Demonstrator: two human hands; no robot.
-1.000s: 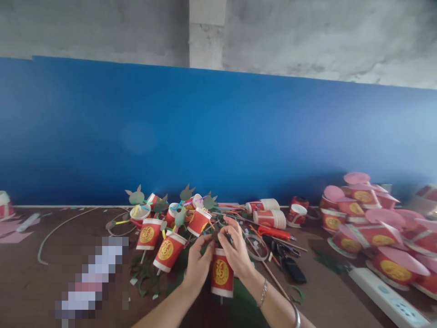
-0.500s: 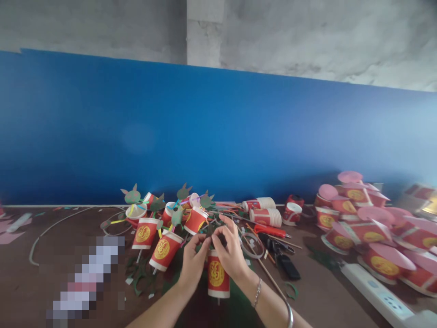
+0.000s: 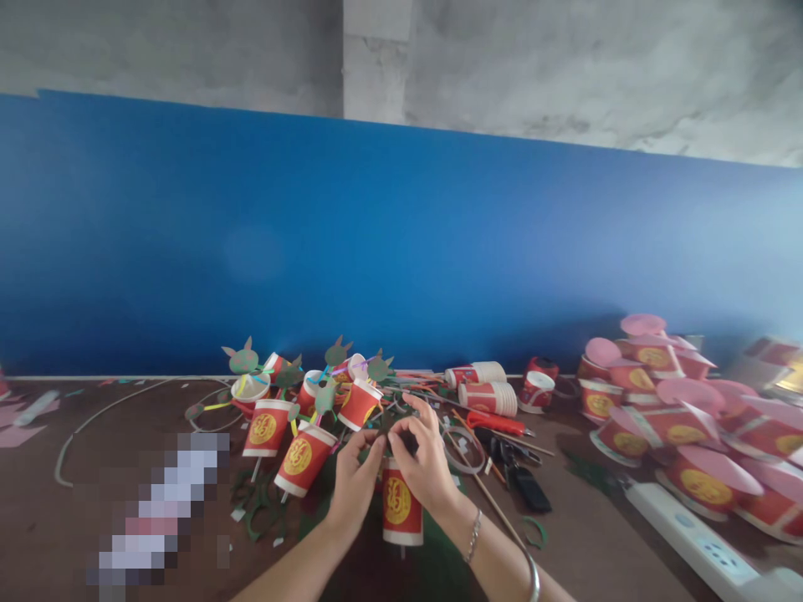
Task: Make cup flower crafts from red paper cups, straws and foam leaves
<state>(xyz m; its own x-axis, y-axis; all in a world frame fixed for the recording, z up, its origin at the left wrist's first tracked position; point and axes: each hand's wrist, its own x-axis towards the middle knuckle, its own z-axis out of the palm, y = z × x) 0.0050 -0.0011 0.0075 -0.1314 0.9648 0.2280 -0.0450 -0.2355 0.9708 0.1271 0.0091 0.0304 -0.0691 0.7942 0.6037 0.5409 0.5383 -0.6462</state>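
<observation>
My left hand [image 3: 352, 478] and my right hand [image 3: 427, 458] meet in front of me, thumbs and index fingers pinched close together. Between their fingertips is a small dark green piece [image 3: 387, 426], mostly hidden, so its exact form cannot be told. Just below the fingers a red and white paper cup [image 3: 402, 506] with a gold emblem hangs rim up, a thin stick [image 3: 402, 552] poking out under its base. The other fingers of my right hand are raised and curved.
Finished-looking paper cups [image 3: 305, 460] with green rabbit-head cutouts [image 3: 243, 361] lie to the left. Stacked cups [image 3: 488, 399], a red-handled tool [image 3: 495, 422] and black keys [image 3: 530, 487] are right of my hands. Farther right are cups with pink discs [image 3: 690, 395] and a power strip [image 3: 696, 535].
Almost nothing differs. The cup under my fingers has shifted very slightly to the right; both hands keep the same pinch.
</observation>
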